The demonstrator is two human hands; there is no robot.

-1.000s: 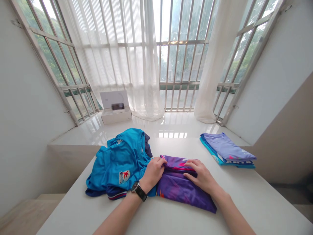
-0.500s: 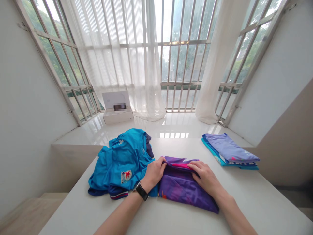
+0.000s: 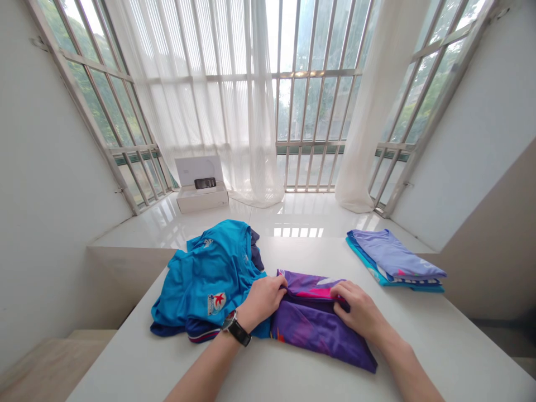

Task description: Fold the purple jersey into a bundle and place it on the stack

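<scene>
A purple shirt (image 3: 318,329) with pink and white patches lies partly folded on the table, its far part turned over toward me. At the left end of that fold, my left hand (image 3: 264,298) is closed on the cloth; a dark watch circles the wrist. My right hand (image 3: 358,307) pinches the fold's right end, fingers curled over the edge. Both palms face down, and the fingertips are partly hidden in the fabric. Touching the purple shirt on the left is a rumpled heap of blue shirts (image 3: 196,279) with a red star badge, dark cloth showing underneath.
Several folded garments are stacked at the right, a lavender shirt (image 3: 389,254) on top. On the window ledge stands an open white box (image 3: 203,200) with a phone (image 3: 205,183) propped on it. White curtains (image 3: 251,111) hang before a barred window. The white table (image 3: 138,363) narrows away from me.
The fold has come slightly nearer to me. My right hand has shifted a little right and toward me with the cloth; my left hand has barely moved.
</scene>
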